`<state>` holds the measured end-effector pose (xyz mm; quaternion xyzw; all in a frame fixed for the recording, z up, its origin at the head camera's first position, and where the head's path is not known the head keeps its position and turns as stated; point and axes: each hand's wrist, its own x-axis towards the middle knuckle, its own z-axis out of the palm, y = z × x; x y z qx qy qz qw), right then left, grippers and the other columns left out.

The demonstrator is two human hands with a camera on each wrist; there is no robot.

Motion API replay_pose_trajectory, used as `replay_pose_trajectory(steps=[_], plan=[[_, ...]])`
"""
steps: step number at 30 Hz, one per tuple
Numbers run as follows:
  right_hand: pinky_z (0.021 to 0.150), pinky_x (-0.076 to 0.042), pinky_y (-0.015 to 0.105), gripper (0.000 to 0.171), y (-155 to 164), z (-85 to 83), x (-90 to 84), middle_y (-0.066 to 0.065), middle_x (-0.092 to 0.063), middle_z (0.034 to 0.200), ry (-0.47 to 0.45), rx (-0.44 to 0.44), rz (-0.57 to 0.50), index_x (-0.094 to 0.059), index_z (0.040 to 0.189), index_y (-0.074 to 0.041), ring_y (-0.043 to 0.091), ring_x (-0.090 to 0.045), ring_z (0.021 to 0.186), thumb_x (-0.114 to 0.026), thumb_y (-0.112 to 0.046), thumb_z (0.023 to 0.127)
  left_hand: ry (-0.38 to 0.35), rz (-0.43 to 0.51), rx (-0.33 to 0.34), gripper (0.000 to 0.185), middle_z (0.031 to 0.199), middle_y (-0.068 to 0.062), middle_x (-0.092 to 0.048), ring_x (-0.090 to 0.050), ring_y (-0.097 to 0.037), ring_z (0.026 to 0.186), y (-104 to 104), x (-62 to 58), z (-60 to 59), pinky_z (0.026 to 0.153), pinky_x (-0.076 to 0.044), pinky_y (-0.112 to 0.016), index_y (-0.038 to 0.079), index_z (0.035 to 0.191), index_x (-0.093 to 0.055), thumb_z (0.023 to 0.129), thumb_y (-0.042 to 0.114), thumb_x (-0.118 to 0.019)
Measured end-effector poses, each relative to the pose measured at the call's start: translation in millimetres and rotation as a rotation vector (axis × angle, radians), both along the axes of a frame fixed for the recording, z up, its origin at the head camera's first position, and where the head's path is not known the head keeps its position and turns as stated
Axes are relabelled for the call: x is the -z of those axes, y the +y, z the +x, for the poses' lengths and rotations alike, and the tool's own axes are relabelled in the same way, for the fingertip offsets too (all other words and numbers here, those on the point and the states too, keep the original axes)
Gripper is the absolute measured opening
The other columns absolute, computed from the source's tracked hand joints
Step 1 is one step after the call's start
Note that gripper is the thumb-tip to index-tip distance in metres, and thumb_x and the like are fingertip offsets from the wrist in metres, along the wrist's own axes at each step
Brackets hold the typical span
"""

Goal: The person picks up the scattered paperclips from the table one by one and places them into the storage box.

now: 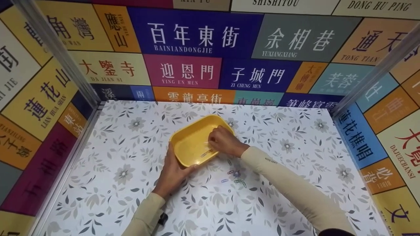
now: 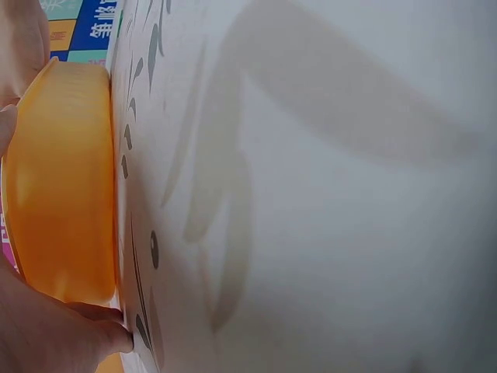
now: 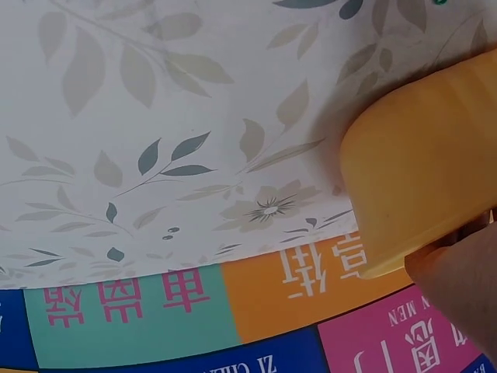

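A yellow plastic tray (image 1: 188, 144) stands on the patterned tabletop. My left hand (image 1: 173, 172) grips its near left corner, thumb along the near side and fingers at the left side. In the left wrist view the tray's outer wall (image 2: 66, 186) shows beside that hand. Inside the tray's right part, my right hand (image 1: 226, 141) has its fingers curled; whether they pinch anything is hidden. Beside it, small paper clips (image 1: 206, 152) lie on the tray floor. A red paper clip (image 1: 230, 172), a purple paper clip (image 1: 224, 180) and green paper clips (image 1: 237, 181) lie on the tabletop.
Panels with printed Chinese place names (image 1: 193, 36) wall in the table at the back and both sides. White floral sheeting (image 1: 131, 203) covers the tabletop. A small black object (image 1: 162, 219) sits by the left sleeve.
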<state>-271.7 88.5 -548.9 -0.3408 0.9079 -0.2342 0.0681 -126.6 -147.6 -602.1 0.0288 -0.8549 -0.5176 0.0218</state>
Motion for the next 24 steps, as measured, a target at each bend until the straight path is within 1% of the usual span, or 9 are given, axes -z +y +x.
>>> replay_pose_trajectory(steps=[3,9,14,18,20,24], plan=[[0.094,-0.05,0.041,0.013,-1,-1.4,1.3,0.006,-0.076,0.097,0.002,0.006,0.005,-0.085,0.103,-0.004,0.025,-0.059,0.097,-0.074,-0.01,0.1,0.002,0.008,0.005,0.14,0.183,-0.015,-0.014,-0.021,-0.033,0.167,0,0.2,-0.3,0.136,-0.018,-0.05,0.021,0.178,0.007,0.085,0.051,-0.094],[0.092,-0.05,0.041,0.012,-2,0.0,2.5,0.005,-0.075,0.096,0.041,-0.004,-0.005,-0.085,0.099,-0.006,0.025,-0.058,0.096,-0.074,-0.011,0.1,0.022,0.014,0.002,0.139,0.183,-0.015,-0.015,-0.022,-0.034,0.167,0,0.7,0.1,0.136,-0.017,-0.051,0.02,0.178,0.006,0.086,0.05,-0.094],[0.093,-0.05,0.041,0.012,-1,7.0,-1.3,0.005,-0.075,0.098,0.051,-0.011,-0.036,-0.084,0.101,-0.006,0.025,-0.058,0.098,-0.075,-0.014,0.101,0.007,-0.001,0.001,0.14,0.183,-0.016,-0.014,-0.021,-0.035,0.167,0,0.6,0.2,0.136,-0.018,-0.051,0.021,0.178,0.008,0.086,0.05,-0.093],[0.094,-0.05,0.042,0.012,0,14.2,-6.3,0.005,-0.075,0.097,0.074,-0.034,-0.079,-0.084,0.1,-0.006,0.025,-0.059,0.097,-0.075,-0.013,0.102,0.016,0.012,0.008,0.14,0.182,-0.016,-0.017,-0.023,-0.033,0.166,-1,0.8,-0.5,0.136,-0.019,-0.05,0.022,0.178,0.006,0.085,0.05,-0.094],[0.093,-0.05,0.043,0.011,0,18.3,-8.9,0.006,-0.075,0.095,0.096,-0.053,-0.094,-0.084,0.099,-0.006,0.026,-0.058,0.096,-0.075,-0.012,0.102,0.027,0.014,0.013,0.139,0.182,-0.017,-0.018,-0.024,-0.034,0.166,-2,0.4,-0.3,0.135,-0.02,-0.052,0.02,0.178,0.005,0.085,0.051,-0.094],[0.092,-0.051,0.042,0.01,3,27.4,-12.3,0.005,-0.075,0.095,0.104,-0.065,-0.117,-0.083,0.1,-0.007,0.025,-0.058,0.096,-0.076,-0.012,0.102,0.04,0.017,0.016,0.138,0.181,-0.02,-0.019,-0.025,-0.037,0.165,-2,0.2,0.2,0.134,-0.022,-0.054,0.018,0.178,0.003,0.085,0.05,-0.094]])
